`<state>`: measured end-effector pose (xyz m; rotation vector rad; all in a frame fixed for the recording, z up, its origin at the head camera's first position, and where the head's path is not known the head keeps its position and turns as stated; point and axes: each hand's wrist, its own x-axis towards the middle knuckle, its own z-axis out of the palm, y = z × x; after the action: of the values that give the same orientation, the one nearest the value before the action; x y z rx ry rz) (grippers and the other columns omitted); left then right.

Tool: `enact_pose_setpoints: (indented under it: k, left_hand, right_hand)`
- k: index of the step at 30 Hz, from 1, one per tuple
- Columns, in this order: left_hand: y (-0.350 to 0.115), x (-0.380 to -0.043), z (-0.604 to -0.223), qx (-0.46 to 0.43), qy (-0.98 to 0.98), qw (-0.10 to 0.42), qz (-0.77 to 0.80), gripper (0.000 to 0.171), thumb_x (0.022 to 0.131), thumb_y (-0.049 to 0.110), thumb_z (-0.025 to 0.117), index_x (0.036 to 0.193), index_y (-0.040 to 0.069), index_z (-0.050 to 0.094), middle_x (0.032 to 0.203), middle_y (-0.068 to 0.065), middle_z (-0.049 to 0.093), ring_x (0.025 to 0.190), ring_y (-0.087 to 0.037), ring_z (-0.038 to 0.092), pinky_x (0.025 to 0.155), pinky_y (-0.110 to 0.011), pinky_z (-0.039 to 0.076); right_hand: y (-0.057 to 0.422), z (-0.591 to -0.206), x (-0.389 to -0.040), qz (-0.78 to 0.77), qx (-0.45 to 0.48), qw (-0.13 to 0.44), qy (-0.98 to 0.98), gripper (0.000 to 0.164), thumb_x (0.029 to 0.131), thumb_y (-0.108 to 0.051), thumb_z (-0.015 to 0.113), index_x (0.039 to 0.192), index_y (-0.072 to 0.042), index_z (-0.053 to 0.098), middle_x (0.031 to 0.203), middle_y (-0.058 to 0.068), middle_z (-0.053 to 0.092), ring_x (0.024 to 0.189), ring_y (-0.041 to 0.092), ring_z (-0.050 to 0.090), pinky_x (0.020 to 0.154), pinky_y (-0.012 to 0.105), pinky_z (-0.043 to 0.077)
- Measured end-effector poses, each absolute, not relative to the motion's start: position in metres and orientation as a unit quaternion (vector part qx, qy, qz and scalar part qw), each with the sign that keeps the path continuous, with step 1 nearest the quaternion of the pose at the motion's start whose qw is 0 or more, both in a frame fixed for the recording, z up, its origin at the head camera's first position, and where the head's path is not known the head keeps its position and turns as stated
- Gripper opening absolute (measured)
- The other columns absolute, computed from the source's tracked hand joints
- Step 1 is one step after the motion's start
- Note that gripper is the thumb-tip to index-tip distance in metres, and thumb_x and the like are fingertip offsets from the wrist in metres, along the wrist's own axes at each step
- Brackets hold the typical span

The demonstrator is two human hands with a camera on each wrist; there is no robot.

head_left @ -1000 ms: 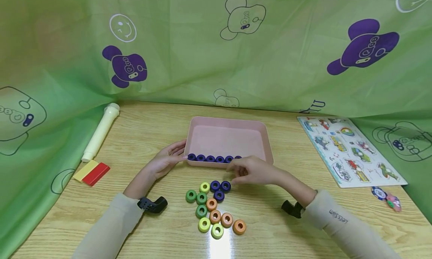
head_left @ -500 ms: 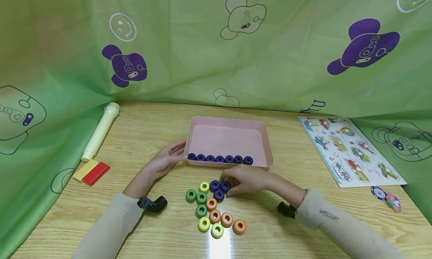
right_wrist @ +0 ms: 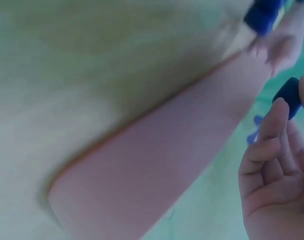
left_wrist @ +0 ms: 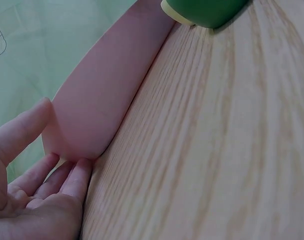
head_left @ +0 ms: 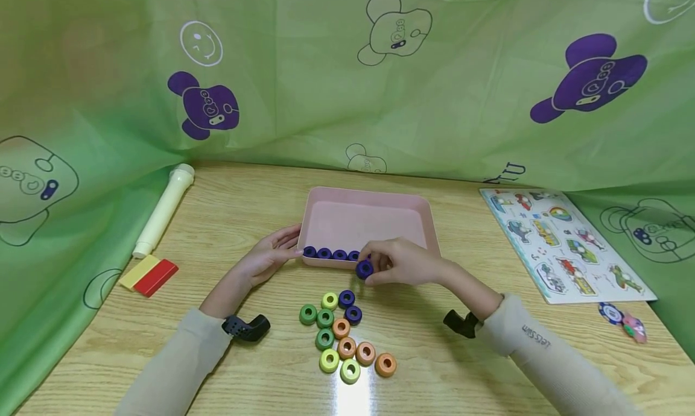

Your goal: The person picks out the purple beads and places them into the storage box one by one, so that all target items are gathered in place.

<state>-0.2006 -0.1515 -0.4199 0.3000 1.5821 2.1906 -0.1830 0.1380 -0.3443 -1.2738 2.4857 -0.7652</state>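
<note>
My right hand (head_left: 404,261) pinches a dark blue ring-shaped bead (head_left: 364,269) between thumb and fingertips, above the front wall of the pink tray (head_left: 369,220). In the right wrist view the same bead (right_wrist: 289,96) sits at the fingertips, apart from the tray. A row of dark blue beads (head_left: 324,254) lies inside the tray along its front wall; the right hand hides its right end. My left hand (head_left: 264,258) rests against the tray's left front corner. In the left wrist view its thumb touches the upper edge and its fingertips touch the wall low down.
In front of the tray lie two dark blue beads (head_left: 346,298), with green (head_left: 324,318), yellow (head_left: 329,360) and orange beads (head_left: 365,353). A cream microphone-shaped stick (head_left: 165,211) and a yellow-red piece (head_left: 149,275) lie left. A picture puzzle board (head_left: 564,244) lies right.
My right hand went down to the loose dark blue beads, picked up one of them, and has brought it up to the tray's front wall. The left hand stays at the tray's corner.
</note>
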Motion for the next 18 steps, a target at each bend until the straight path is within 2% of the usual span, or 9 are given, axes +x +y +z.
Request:
enact_pose_setpoints:
  k: [7, 13, 18]
  left_hand:
    - [-0.151, -0.201, -0.421, 0.097, 0.563, 0.21, 0.793, 0.065, 0.076, -0.008, 0.054, 0.132, 0.0, 0.022, 0.135, -0.013, 0.02, 0.122, -0.023, 0.021, 0.096, -0.031, 0.024]
    - [-0.152, -0.202, -0.423, 0.105, 0.563, 0.215, 0.791, 0.066, 0.076, -0.007, 0.055, 0.132, 0.001, 0.021, 0.135, -0.013, 0.02, 0.122, -0.022, 0.021, 0.096, -0.03, 0.024]
    - [-0.153, -0.203, -0.422, 0.108, 0.564, 0.215, 0.79, 0.068, 0.075, -0.006, 0.056, 0.132, 0.0, 0.02, 0.135, -0.013, 0.019, 0.122, -0.022, 0.021, 0.096, -0.029, 0.025]
  right_hand:
    - [0.142, -0.349, -0.217, -0.29, -0.406, 0.08, 0.863, 0.031, 0.073, -0.028, 0.064, 0.099, -0.015, 0.054, 0.068, -0.007, 0.054, 0.059, 0.006, 0.051, 0.055, 0.022, 0.045]
    - [0.142, -0.36, -0.238, -0.252, -0.359, 0.083, 0.895, 0.031, 0.074, -0.027, 0.064, 0.098, -0.01, 0.054, 0.067, -0.005, 0.054, 0.054, 0.007, 0.052, 0.05, 0.022, 0.044]
    - [0.142, -0.368, -0.248, -0.217, -0.34, 0.089, 0.911, 0.031, 0.072, -0.026, 0.066, 0.095, -0.009, 0.055, 0.066, -0.005, 0.055, 0.053, 0.006, 0.051, 0.051, 0.022, 0.044]
